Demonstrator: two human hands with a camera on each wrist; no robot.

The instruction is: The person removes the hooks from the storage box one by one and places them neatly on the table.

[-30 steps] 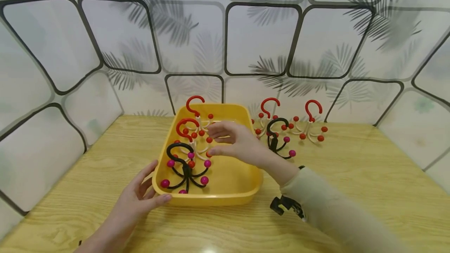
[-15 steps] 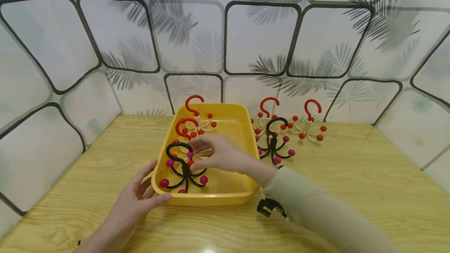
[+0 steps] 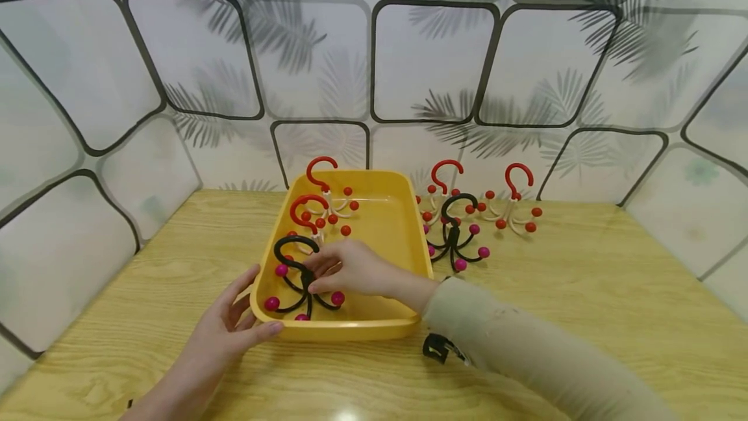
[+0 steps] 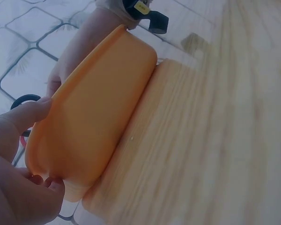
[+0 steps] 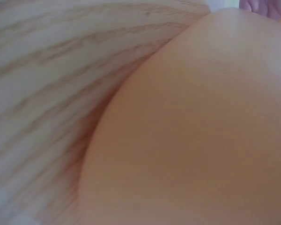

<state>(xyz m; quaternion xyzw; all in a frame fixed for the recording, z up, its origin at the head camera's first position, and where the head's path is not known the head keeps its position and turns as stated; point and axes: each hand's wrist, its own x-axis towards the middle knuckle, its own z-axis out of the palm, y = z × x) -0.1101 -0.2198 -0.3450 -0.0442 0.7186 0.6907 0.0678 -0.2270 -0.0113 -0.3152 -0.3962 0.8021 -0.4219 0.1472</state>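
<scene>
In the head view, my left hand (image 3: 224, 323) holds the near left corner of a yellow plastic tray (image 3: 380, 329), thumb over the rim and fingers against the outer side. My right hand (image 3: 353, 269) reaches into the tray and pinches the stem of a black multi-claw hanger hook (image 3: 306, 281) with magenta ball tips. Behind that hook stand two white claw hooks with red tops, a nearer red-topped hook (image 3: 310, 210) and a farther red-topped hook (image 3: 324, 177). The left wrist view shows the left thumb (image 4: 35, 110) on the tray rim.
Right of the tray on the wooden table (image 3: 584, 317) stand another black claw hook (image 3: 454, 239) and two red-topped hooks, one (image 3: 447, 174) behind it and one (image 3: 517, 193) farther right. A patterned wall (image 3: 435, 63) rises behind. The tray's outer wall (image 5: 187, 126) fills the right wrist view.
My right hand has moved left and toward me, from over the tray's middle down to the black hook's stem, and now pinches it. The left hand stays on the tray corner.
</scene>
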